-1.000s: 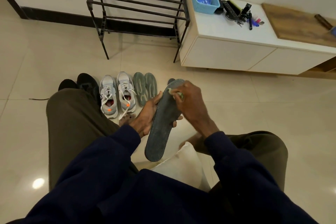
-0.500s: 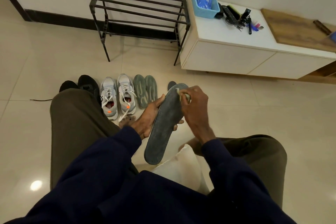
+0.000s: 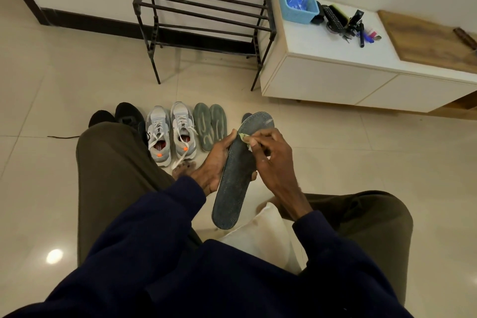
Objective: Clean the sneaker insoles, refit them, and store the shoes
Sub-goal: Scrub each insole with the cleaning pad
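A right hand (image 3: 271,155) pinches a small wipe (image 3: 244,138) against the toe end of a dark insole (image 3: 236,178) gripped at its edge by the left hand (image 3: 213,165) above the floor (image 3: 335,162) near grey sneakers (image 3: 170,134), where hard rubbing could flex it loose.

Grips dark grey speckled insole (image 3: 240,170) mid-length, toe end far, heel end near. Presses pale wipe (image 3: 244,138) near its toe. On floor (image 3: 335,162) beyond: grey-white sneakers (image 3: 170,134) side by side, two greenish insoles (image 3: 210,125) just beside them.
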